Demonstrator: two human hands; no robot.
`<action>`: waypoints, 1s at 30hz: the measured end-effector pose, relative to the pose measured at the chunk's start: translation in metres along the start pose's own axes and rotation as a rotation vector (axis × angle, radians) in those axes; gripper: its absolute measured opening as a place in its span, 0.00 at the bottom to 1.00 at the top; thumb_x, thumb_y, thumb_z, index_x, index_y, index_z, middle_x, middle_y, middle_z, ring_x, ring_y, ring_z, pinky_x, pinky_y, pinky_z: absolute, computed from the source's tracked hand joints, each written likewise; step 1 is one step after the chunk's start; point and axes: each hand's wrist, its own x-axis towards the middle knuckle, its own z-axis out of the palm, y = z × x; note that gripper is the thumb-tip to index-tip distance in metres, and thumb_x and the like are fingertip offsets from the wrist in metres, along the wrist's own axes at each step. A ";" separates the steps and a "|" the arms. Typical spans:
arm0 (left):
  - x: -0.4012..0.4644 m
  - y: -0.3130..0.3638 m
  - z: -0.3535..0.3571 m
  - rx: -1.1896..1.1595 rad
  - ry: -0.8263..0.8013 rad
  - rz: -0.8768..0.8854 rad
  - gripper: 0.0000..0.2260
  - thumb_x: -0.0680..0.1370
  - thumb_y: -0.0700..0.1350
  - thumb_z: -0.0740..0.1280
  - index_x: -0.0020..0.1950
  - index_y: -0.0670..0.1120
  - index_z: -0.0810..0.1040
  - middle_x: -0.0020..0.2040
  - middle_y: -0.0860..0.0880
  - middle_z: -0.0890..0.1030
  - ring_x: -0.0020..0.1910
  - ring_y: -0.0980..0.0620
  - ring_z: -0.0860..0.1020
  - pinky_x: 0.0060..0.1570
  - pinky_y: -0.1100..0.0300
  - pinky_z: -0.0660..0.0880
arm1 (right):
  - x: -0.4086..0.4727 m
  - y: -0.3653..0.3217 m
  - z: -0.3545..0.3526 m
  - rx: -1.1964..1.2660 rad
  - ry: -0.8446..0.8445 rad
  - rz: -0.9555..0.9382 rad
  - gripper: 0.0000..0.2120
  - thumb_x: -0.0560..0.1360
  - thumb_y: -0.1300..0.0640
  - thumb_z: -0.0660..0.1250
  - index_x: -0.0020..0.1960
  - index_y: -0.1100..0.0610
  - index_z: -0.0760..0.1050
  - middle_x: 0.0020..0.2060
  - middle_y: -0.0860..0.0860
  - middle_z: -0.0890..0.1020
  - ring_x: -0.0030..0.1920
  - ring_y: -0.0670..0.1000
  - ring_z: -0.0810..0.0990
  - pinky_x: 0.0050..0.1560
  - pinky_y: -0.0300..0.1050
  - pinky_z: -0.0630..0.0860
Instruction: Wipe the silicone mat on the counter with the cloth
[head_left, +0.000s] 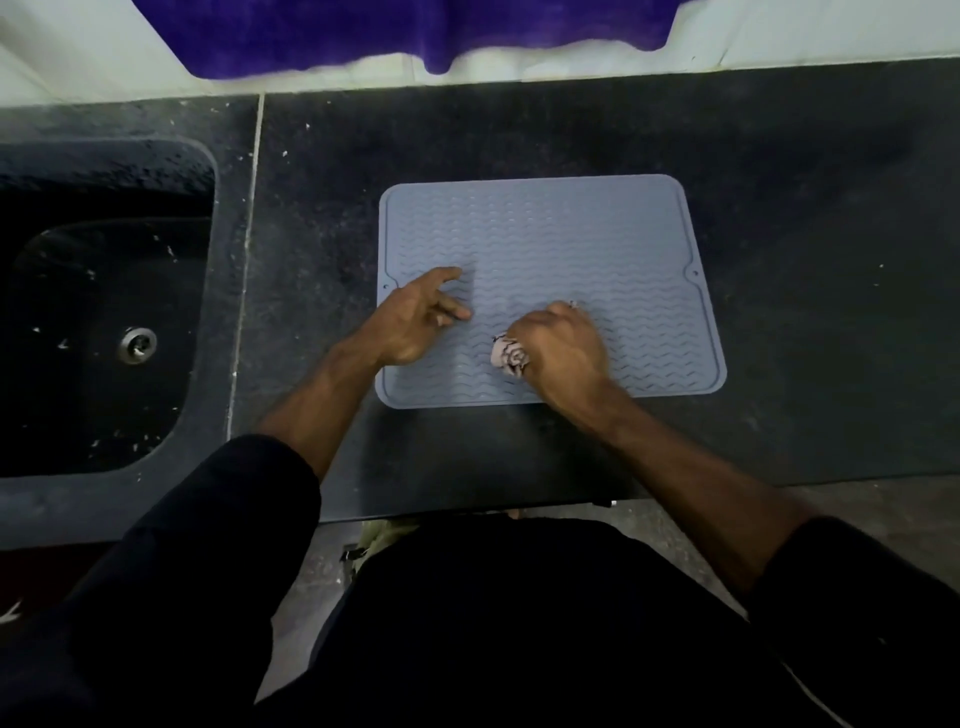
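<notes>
A grey-blue silicone mat (550, 228) with wavy ridges lies flat on the dark counter (805, 208). My right hand (563, 348) is closed on a small bunched cloth (506, 356), pale with dark markings, and presses it onto the mat's near middle. Most of the cloth is hidden inside the fist. My left hand (415, 317) rests on the mat's left side with its fingers spread and nothing in it.
A dark sink (104, 312) with a metal drain (137, 345) is set into the counter to the left of the mat. A purple cloth (389, 31) hangs over the white wall at the back. The counter's front edge runs just before my body.
</notes>
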 end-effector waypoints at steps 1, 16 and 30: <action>-0.002 -0.001 -0.001 -0.011 -0.008 0.005 0.18 0.80 0.31 0.58 0.69 0.36 0.69 0.64 0.40 0.76 0.64 0.45 0.74 0.63 0.60 0.70 | -0.004 0.007 0.001 0.017 0.007 0.021 0.13 0.70 0.56 0.72 0.53 0.57 0.79 0.52 0.55 0.83 0.55 0.57 0.75 0.57 0.49 0.68; -0.012 -0.025 -0.043 -0.010 -0.084 -0.057 0.23 0.78 0.28 0.58 0.72 0.41 0.67 0.56 0.37 0.80 0.53 0.48 0.78 0.47 0.72 0.73 | 0.019 -0.069 0.014 0.070 0.029 0.023 0.13 0.68 0.55 0.72 0.51 0.58 0.80 0.50 0.57 0.83 0.54 0.60 0.76 0.59 0.51 0.69; -0.010 -0.031 -0.055 -0.017 -0.256 -0.076 0.31 0.76 0.25 0.56 0.76 0.45 0.61 0.59 0.43 0.80 0.59 0.51 0.77 0.55 0.66 0.71 | 0.026 -0.104 0.012 0.086 0.106 0.140 0.09 0.72 0.56 0.69 0.50 0.59 0.80 0.48 0.58 0.83 0.51 0.60 0.78 0.56 0.51 0.70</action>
